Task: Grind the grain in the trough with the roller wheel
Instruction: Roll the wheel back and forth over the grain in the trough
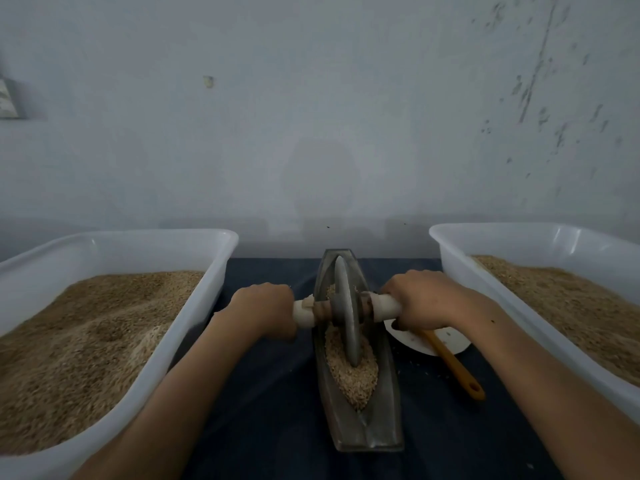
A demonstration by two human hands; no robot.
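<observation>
Both forearms are bare up to the frame's lower edge, with no sleeve showing. The left hand (265,311) and the right hand (424,299) wear no gloves, rings or wristbands.

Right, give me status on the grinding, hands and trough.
Left hand and right hand grip the roller wheel axle ends. Wheel upright in trough, grain under it. Nothing blocking.
</observation>
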